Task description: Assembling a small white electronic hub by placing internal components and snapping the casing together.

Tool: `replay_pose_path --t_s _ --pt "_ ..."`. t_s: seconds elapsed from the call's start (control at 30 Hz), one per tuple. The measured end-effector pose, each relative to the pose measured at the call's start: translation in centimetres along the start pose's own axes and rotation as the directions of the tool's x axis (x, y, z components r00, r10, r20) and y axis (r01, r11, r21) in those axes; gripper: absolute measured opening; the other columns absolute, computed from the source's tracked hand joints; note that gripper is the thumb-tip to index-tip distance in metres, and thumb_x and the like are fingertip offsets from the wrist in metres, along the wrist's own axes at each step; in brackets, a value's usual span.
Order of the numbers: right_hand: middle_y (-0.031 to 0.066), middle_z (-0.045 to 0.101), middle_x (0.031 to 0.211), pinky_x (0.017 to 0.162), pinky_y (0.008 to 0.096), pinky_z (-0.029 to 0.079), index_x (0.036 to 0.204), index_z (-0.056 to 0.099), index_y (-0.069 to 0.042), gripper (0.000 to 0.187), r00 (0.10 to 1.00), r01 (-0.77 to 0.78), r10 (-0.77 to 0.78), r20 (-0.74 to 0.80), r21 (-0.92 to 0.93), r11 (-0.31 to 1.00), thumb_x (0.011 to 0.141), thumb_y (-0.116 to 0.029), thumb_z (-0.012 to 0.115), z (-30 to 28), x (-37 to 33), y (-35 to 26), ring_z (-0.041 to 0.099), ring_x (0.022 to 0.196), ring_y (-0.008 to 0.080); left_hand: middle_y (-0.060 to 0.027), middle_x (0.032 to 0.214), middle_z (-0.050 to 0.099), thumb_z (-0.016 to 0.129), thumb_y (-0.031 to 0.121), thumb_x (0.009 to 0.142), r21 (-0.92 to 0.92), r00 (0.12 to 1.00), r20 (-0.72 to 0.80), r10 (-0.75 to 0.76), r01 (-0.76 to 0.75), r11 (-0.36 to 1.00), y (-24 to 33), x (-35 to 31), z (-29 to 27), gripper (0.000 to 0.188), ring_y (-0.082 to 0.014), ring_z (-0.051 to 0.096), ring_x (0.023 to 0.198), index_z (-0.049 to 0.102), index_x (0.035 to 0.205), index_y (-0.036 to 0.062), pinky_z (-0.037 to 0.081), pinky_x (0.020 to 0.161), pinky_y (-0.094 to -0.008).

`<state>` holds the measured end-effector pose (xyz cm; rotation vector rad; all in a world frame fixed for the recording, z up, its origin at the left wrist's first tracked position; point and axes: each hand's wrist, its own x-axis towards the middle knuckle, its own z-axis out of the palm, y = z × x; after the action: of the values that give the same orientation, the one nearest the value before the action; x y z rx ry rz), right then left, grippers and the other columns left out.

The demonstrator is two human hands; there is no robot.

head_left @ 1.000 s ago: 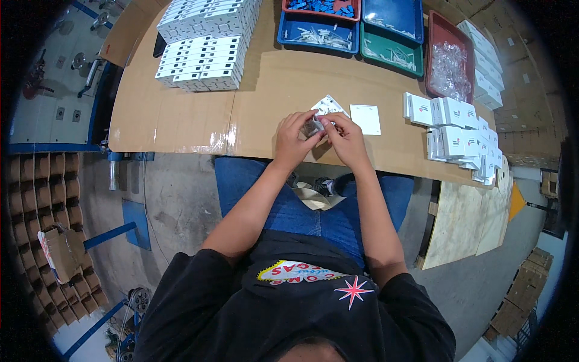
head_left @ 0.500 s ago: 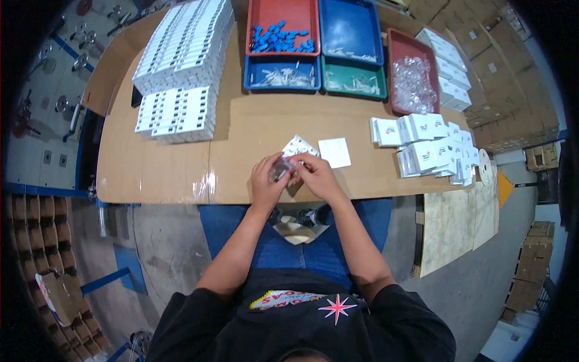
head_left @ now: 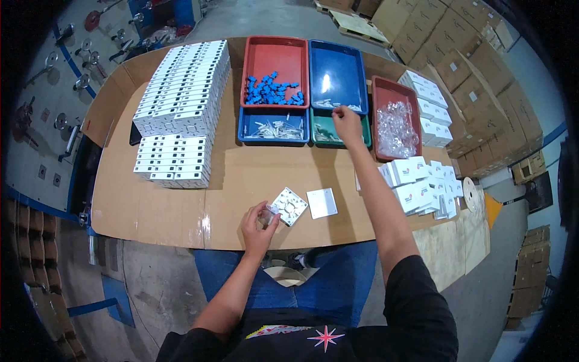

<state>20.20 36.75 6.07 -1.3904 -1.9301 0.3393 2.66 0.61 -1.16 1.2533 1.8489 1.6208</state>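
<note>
Left hand [head_left: 259,229]: thumb and fingers curled around a clear plastic piece [head_left: 268,215], thin-walled and glossy, held low over the near part of the table. Right hand [head_left: 348,125]: arm stretched forward, fingertips drawn together where the upper blue tray [head_left: 335,66] meets the green tray [head_left: 329,145]; too small in view to tell whether anything is pinched there.

The clear piece sits inside the left grip, close by the left corner of a patterned square panel [head_left: 290,206], white with dark marks, lying turned on the brown cardboard surface [head_left: 151,211]. Right of that, a plain white square [head_left: 322,203], flat and smooth.

Farther out: slim white pieces [head_left: 277,130] loose in the lower blue tray [head_left: 274,143]; chunky blue pieces [head_left: 271,93] heaped in the red tray [head_left: 274,57]; crinkled, shiny clear plastic [head_left: 397,127] in the dark red tray [head_left: 380,90]. Right side, a loose cluster of flat white boxes [head_left: 416,193]. Left side, a tall, tight-edged stack of white cartons [head_left: 181,102].
</note>
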Motion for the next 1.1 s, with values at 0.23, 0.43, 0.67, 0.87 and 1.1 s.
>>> replay_pose_path --t_s 0.23,0.43,0.67,0.87,1.1 --pt "0.0117 0.069 0.097 0.081 0.0502 0.054 0.095 0.075 -0.012 0.012 0.983 0.181 -0.175 0.053 -0.418 0.89 0.089 -0.02 0.069 0.5 7.2 5.2 0.068 0.098 0.0343 -0.009 0.103 0.07 0.086 0.012 0.079 0.049 0.999 -0.019 0.039 -0.038 0.998 0.0 0.1 0.5 0.047 -0.0218 0.067 0.092 0.068 0.121 0.0026 0.053 0.084 -0.0348" --pt "0.0118 0.073 0.111 0.087 0.0512 0.052 0.101 0.079 -0.02 0.017 0.979 0.1 0.011 0.203 -0.526 0.844 0.089 -0.023 0.066 1.6 8.9 5.4 0.068 0.107 0.0342 -0.0099 0.102 0.071 0.087 0.014 0.077 0.1 0.997 0.017 0.081 -0.083 0.992 0.3 0.2 0.5 0.048 -0.0252 0.067 0.093 0.069 0.121 0.0039 0.053 0.083 -0.0376" --pt "0.0125 0.077 0.097 0.083 0.0444 0.057 0.097 0.079 -0.016 0.014 0.959 0.078 0.042 0.281 -0.401 0.913 0.086 -0.019 0.071 1.7 11.1 6.4 0.073 0.096 0.0341 -0.0095 0.102 0.07 0.087 0.016 0.077 0.141 0.996 0.041 0.084 -0.089 0.986 0.6 0.2 0.3 0.048 -0.0255 0.067 0.091 0.069 0.12 0.0038 0.053 0.082 -0.038" --pt "0.0146 0.076 0.095 0.081 0.0446 0.057 0.091 0.077 -0.013 0.009 0.915 0.297 -0.076 0.396 -0.536 0.791 0.084 -0.016 0.072 2.2 11.9 4.8 0.073 0.094 0.0351 -0.009 0.102 0.071 0.087 0.018 0.077 0.172 0.992 0.035 0.118 -0.122 0.978 0.3 0.4 0.3 0.048 -0.0252 0.066 0.09 0.07 0.12 0.004 0.052 0.08 -0.0378" --pt "0.0153 0.075 0.095 0.081 0.0468 0.057 0.094 0.077 -0.012 0.011 0.9 0.381 -0.166 0.404 -0.54 0.75 0.086 -0.017 0.07 2.2 12.0 5.9 0.072 0.093 0.0368 -0.0092 0.103 0.071 0.087 0.02 0.077 0.184 0.994 0.039 0.107 -0.112 0.976 0.5 0.6 0.4 0.048 -0.0254 0.067 0.09 0.07 0.119 0.0046 0.052 0.08 -0.038"
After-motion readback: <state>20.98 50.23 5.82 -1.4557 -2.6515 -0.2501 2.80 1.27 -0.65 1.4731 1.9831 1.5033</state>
